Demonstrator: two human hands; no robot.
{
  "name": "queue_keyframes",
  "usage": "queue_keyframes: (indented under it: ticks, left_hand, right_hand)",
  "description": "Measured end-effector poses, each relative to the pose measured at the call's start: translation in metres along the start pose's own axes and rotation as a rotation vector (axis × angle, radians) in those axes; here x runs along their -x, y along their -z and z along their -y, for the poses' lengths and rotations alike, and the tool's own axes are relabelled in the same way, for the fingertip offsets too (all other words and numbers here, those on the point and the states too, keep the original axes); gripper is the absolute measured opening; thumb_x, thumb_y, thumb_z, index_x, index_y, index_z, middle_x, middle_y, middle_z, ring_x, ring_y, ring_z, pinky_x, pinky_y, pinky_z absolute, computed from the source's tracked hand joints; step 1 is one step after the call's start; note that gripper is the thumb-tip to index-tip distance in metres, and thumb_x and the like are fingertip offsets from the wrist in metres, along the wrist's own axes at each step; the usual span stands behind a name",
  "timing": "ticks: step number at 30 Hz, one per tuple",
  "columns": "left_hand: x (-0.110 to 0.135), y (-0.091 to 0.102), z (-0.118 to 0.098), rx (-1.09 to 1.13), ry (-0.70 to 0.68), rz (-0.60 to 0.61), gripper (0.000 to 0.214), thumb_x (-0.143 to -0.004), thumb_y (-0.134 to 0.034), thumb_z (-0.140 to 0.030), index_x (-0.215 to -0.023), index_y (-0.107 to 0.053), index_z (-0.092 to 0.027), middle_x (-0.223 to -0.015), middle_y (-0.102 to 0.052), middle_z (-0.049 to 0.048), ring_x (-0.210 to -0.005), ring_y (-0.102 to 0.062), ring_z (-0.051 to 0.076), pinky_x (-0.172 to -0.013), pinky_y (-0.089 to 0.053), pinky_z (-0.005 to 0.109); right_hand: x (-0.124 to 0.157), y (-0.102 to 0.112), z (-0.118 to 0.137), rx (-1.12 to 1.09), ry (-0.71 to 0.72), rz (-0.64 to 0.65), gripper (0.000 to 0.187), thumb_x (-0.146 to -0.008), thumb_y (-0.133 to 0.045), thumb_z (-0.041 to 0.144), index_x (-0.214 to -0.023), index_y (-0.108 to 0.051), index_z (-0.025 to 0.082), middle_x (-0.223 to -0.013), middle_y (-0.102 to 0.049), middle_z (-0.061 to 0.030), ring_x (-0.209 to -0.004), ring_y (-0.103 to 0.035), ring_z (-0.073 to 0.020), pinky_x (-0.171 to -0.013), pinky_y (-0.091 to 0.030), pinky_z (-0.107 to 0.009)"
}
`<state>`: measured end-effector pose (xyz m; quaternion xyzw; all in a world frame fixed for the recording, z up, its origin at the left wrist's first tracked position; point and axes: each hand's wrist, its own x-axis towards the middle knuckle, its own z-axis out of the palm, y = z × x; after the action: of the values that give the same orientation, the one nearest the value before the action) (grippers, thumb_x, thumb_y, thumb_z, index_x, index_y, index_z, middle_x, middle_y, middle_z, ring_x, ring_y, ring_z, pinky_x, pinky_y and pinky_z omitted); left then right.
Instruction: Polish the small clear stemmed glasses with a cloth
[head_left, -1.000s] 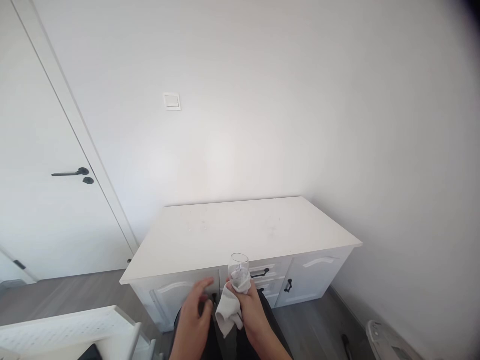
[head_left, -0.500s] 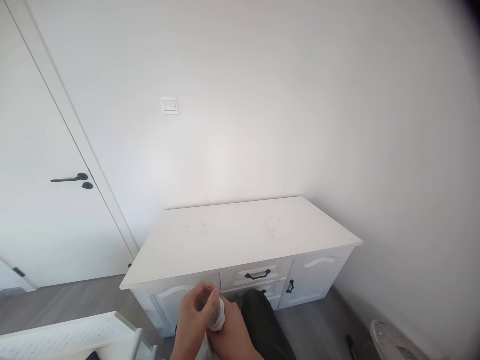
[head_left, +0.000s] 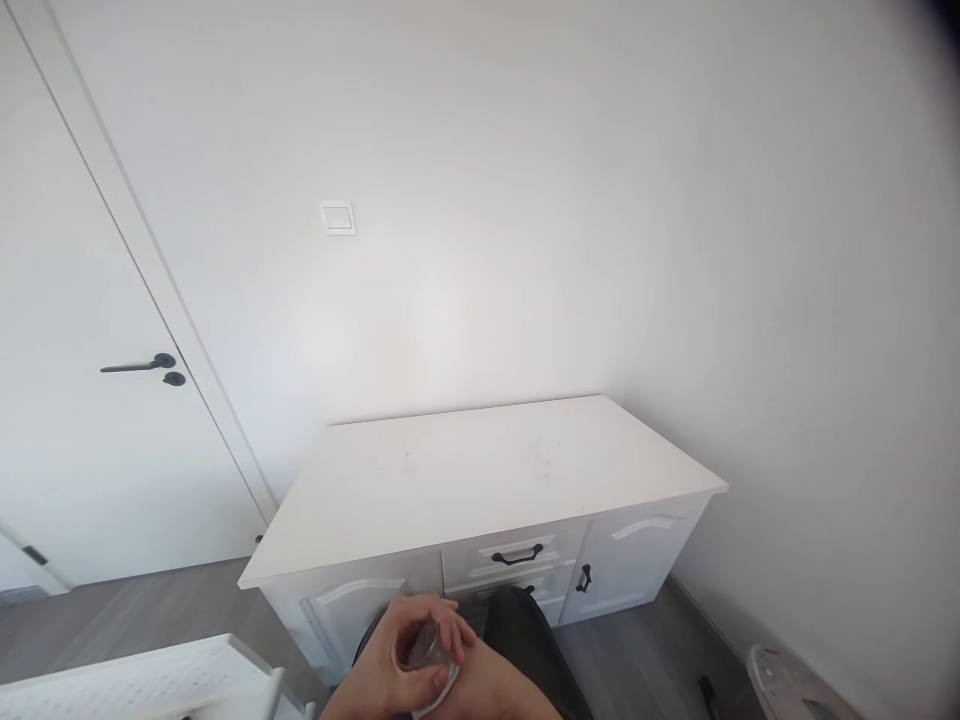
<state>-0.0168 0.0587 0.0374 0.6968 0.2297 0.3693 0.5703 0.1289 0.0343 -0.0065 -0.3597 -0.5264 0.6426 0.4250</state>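
Observation:
Low at the bottom edge, my left hand (head_left: 397, 655) is wrapped round a clear drinking glass (head_left: 424, 645) lying tilted in my lap. A bit of white cloth (head_left: 439, 690) shows under the glass. My right hand (head_left: 495, 685) sits just right of the glass and below it, mostly cut off by the frame edge; its fingers are hidden. Both hands are above my dark trousers (head_left: 525, 640), in front of the white sideboard (head_left: 480, 470).
The white sideboard has black-handled drawers (head_left: 516, 553) and doors and stands against the wall. A white door with a black handle (head_left: 139, 365) is at left. A white slatted piece (head_left: 135, 675) is at lower left, a pale round object (head_left: 787, 685) on the floor at lower right.
The upright glass with cloth stuffed in it came down into my lap. My left hand moved over and closed round it; my right hand sank toward the frame edge.

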Motion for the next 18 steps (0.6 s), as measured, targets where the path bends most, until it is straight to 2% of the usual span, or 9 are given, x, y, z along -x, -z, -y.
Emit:
queue_keyframes:
  ticks: [2, 4, 6, 8, 10, 12, 13, 15, 18]
  left_hand:
    - [0.0, -0.006, 0.002, -0.137, 0.022, -0.177, 0.026, -0.082, -0.078, -0.044, -0.081, -0.066, -0.021, -0.085, -0.076, 0.0095, -0.098, -0.072, 0.031, -0.098, -0.051, 0.044]
    - [0.0, -0.014, 0.003, -0.213, 0.034, -0.454, 0.021, -0.085, -0.074, -0.041, -0.083, -0.067, -0.021, -0.094, -0.077, 0.0096, -0.102, -0.071, 0.031, -0.093, -0.053, 0.039]
    - [0.0, -0.017, 0.004, -0.188, 0.016, -0.611, 0.02, -0.086, -0.073, -0.04, -0.083, -0.067, -0.021, -0.093, -0.077, 0.0086, -0.098, -0.071, 0.029, -0.09, -0.053, 0.037]
    - [-0.001, -0.014, 0.004, -0.064, 0.017, -0.518, 0.025, -0.083, -0.076, -0.043, -0.079, -0.067, -0.02, -0.083, -0.075, 0.0076, -0.087, -0.07, 0.026, -0.082, -0.053, 0.034]
    - [-0.003, -0.006, 0.001, 0.111, 0.043, -0.286, 0.031, -0.078, -0.08, -0.046, -0.075, -0.066, -0.019, -0.073, -0.072, 0.0065, -0.075, -0.067, 0.023, -0.072, -0.051, 0.032]
    - [-0.006, 0.0, -0.004, 0.235, 0.072, -0.131, 0.035, -0.075, -0.081, -0.049, -0.074, -0.065, -0.018, -0.069, -0.07, 0.0062, -0.069, -0.064, 0.021, -0.066, -0.049, 0.03]
    - [-0.007, 0.001, -0.007, 0.236, 0.086, -0.113, 0.034, -0.075, -0.081, -0.048, -0.074, -0.066, -0.017, -0.069, -0.07, 0.0063, -0.068, -0.064, 0.02, -0.066, -0.048, 0.03]
    - [-0.009, 0.001, -0.012, 0.097, 0.1, -0.18, 0.03, -0.081, -0.076, -0.045, -0.074, -0.067, -0.017, -0.071, -0.071, 0.0066, -0.07, -0.065, 0.021, -0.068, -0.047, 0.03]
    - [-0.01, -0.004, -0.018, -0.239, 0.068, -0.411, 0.024, -0.09, -0.068, -0.04, -0.08, -0.069, -0.019, -0.077, -0.073, 0.006, -0.078, -0.067, 0.023, -0.074, -0.048, 0.032]
  right_hand:
    - [-0.001, -0.008, 0.007, 0.116, 0.106, -0.16, 0.047, -0.054, -0.075, 0.005, -0.098, -0.076, 0.023, -0.101, -0.077, -0.0028, -0.1, -0.072, -0.03, -0.086, -0.055, -0.038]
    - [-0.001, -0.014, 0.013, 0.295, 0.202, -0.342, 0.039, -0.065, -0.069, 0.008, -0.1, -0.076, 0.024, -0.096, -0.078, -0.0034, -0.09, -0.073, -0.0277, -0.081, -0.054, -0.036]
    - [-0.001, -0.014, 0.017, 0.474, 0.256, -0.42, 0.03, -0.072, -0.065, 0.012, -0.097, -0.076, 0.025, -0.091, -0.078, -0.0041, -0.085, -0.072, -0.0272, -0.078, -0.052, -0.036]
    - [0.0, -0.01, 0.018, 0.442, 0.23, -0.301, 0.022, -0.072, -0.07, 0.017, -0.092, -0.076, 0.024, -0.09, -0.077, -0.0032, -0.085, -0.07, -0.0259, -0.076, -0.05, -0.034]
    - [0.001, -0.004, 0.019, 0.237, 0.12, 0.006, 0.017, -0.067, -0.08, 0.028, -0.081, -0.073, 0.022, -0.082, -0.073, -0.0007, -0.077, -0.065, -0.0212, -0.071, -0.049, -0.031]
    - [0.002, -0.001, 0.021, 0.067, 0.006, 0.293, 0.032, -0.06, -0.085, 0.045, -0.07, -0.067, 0.021, -0.07, -0.065, 0.0018, -0.065, -0.058, -0.0164, -0.064, -0.048, -0.029]
    - [0.002, 0.0, 0.022, 0.042, -0.018, 0.351, 0.036, -0.06, -0.085, 0.051, -0.069, -0.067, 0.02, -0.069, -0.064, 0.0018, -0.064, -0.058, -0.016, -0.064, -0.049, -0.03]
    - [0.001, -0.002, 0.023, 0.078, 0.009, 0.259, 0.031, -0.072, -0.079, 0.049, -0.081, -0.073, 0.021, -0.078, -0.07, -0.001, -0.072, -0.064, -0.0193, -0.07, -0.052, -0.032]
    - [-0.003, -0.006, 0.02, 0.31, 0.171, -0.113, 0.017, -0.087, -0.066, 0.026, -0.101, -0.077, 0.025, -0.1, -0.078, -0.0063, -0.096, -0.07, -0.0274, -0.091, -0.05, -0.04]
